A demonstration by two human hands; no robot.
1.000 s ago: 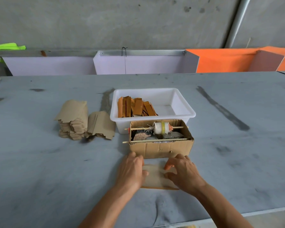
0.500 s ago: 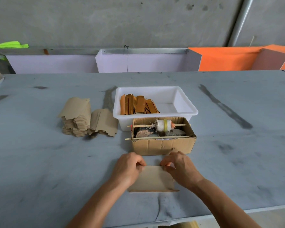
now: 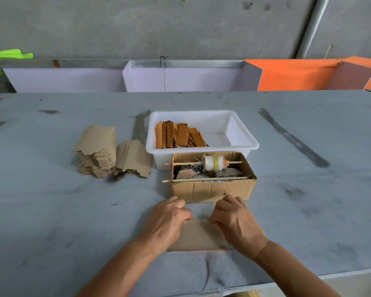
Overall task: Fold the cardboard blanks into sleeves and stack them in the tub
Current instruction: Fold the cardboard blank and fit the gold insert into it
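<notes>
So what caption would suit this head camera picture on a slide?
Both hands, left hand and right hand, fold a cardboard blank before the white tub.

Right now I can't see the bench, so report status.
Left hand and right hand both pinching one blank. Tub partly filled. Cardboard box sits between.

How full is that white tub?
Partly full. The white tub holds orange-brown folded sleeves bunched at its left end, while the right part of its floor shows bare.

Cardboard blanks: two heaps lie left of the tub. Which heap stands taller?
The heap farther left, away from the white tub, stacks higher; the heap beside the tub lies low and fanned.
</notes>
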